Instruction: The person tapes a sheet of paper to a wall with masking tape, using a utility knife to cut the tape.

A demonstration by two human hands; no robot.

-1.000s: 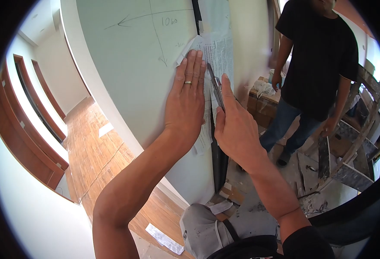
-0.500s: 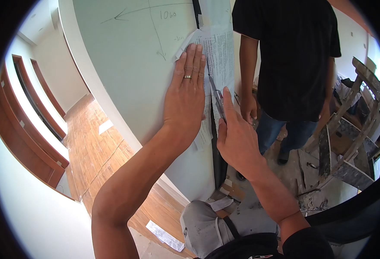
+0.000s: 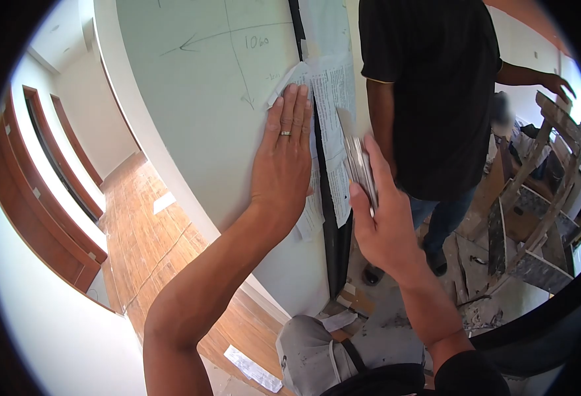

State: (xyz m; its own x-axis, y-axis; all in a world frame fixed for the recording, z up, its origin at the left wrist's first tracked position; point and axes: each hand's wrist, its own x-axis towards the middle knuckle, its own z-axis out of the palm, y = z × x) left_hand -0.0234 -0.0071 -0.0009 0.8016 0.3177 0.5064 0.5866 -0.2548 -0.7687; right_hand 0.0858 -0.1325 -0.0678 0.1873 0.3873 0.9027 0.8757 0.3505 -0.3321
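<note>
My left hand (image 3: 280, 162) lies flat, fingers stretched upward, pressing printed paper (image 3: 330, 89) against a pale green wall panel (image 3: 185, 112). A ring is on one of its fingers. My right hand (image 3: 388, 228) grips a utility knife (image 3: 360, 165) with a metal body, its blade pointing up and to the left. The blade is in front of the paper's right part; whether it touches cannot be made out. Beside my left hand, a dark gap or strip (image 3: 338, 257) runs down the panel's edge, with torn paper along both sides.
A person in a black shirt (image 3: 429, 99) stands close on the right, one arm stretched out. Behind are a splattered wooden frame (image 3: 524, 178) and clutter. Pencil lines and "1060" mark the panel. Wood-look flooring (image 3: 142, 218) lies to the left, with paper strips (image 3: 253, 369) on it.
My right hand has drawn the knife away from the paper's slit, to the right, and turned it. My left hand stays on the paper. The other person has raised an arm.
</note>
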